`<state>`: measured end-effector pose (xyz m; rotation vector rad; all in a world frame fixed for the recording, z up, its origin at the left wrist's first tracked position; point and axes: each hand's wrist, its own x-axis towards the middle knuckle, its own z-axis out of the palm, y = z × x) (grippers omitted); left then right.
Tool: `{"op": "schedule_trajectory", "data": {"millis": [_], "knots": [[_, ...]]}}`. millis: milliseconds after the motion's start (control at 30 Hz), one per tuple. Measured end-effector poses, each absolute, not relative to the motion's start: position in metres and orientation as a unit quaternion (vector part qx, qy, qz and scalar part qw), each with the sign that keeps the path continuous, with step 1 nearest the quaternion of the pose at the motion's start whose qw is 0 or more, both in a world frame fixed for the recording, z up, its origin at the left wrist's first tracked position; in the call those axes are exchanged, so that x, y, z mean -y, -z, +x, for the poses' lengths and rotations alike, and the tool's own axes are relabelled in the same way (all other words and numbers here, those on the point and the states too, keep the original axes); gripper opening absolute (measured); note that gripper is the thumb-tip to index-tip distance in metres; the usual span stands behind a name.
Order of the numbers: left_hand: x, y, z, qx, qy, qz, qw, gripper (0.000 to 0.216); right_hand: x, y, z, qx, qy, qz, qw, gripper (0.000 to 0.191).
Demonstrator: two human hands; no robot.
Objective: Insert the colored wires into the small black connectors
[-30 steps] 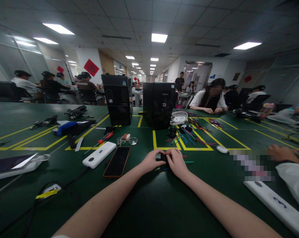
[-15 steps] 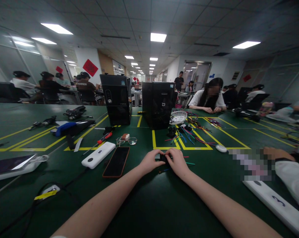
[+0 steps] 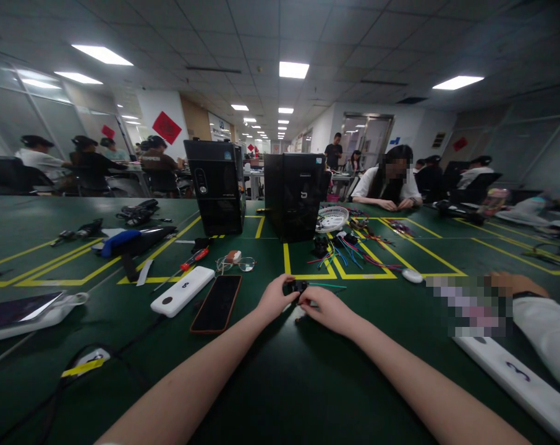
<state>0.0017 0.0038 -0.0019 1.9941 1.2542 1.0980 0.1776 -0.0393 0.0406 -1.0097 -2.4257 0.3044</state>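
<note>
Between my hands is a small black part [image 3: 299, 287] with a green wire and a thinner dark lead; its kind is not clear. My left hand [image 3: 276, 298] is closed on its left side, thumb and fingers pinched together. Just to the right, my right hand [image 3: 324, 305] has bent fingers closed at the part's near side; its fingertips are partly hidden. A tiny brownish end [image 3: 297, 319] shows below the fingers. To the left lie a dark phone [image 3: 216, 303] with an orange edge, a white numbered box [image 3: 182, 292] and eyeglasses [image 3: 236, 263].
Two black computer cases [image 3: 216, 188] stand at the back. Right of them are a white basket [image 3: 332, 219] and several coloured wires [image 3: 349, 250]. A red screwdriver [image 3: 194, 259] lies left. At right are a co-worker's sleeve [image 3: 542, 327], another white box [image 3: 516, 374] and a mouse [image 3: 412, 275].
The black part has turned and moved slightly up and left between my hands. My right hand has shifted lower, with its fingers now at the near side. The view has shifted slightly.
</note>
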Motion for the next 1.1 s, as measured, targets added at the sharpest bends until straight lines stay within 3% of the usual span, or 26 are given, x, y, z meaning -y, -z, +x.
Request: {"op": "schedule_trajectory", "data": {"millis": [100, 300, 667, 800, 1000, 1100], "knots": [[-0.004, 0.003, 0.002, -0.471, -0.398, 0.746, 0.252, 0.036, 0.041, -0.037, 0.173, 0.902, -0.099, -0.355, 0.227, 0.005], [0.0, -0.003, 0.002, -0.465, -0.362, 0.776, 0.224, 0.033, 0.022, -0.03, 0.191, 0.821, -0.029, -0.467, 0.326, 0.017], [0.0, -0.002, 0.002, -0.452, -0.334, 0.793, 0.235, 0.028, 0.02, -0.021, 0.188, 0.838, 0.009, -0.475, 0.267, 0.007], [-0.002, -0.003, 0.002, -0.458, -0.324, 0.791, 0.246, 0.027, 0.021, -0.02, 0.186, 0.83, -0.002, -0.48, 0.285, 0.007], [0.002, -0.007, 0.003, -0.466, -0.32, 0.788, 0.242, 0.027, 0.017, -0.034, 0.195, 0.782, -0.038, -0.479, 0.397, 0.008], [0.002, -0.006, 0.003, -0.473, -0.337, 0.782, 0.226, 0.026, 0.022, -0.047, 0.196, 0.817, -0.088, -0.442, 0.359, 0.008]]}}
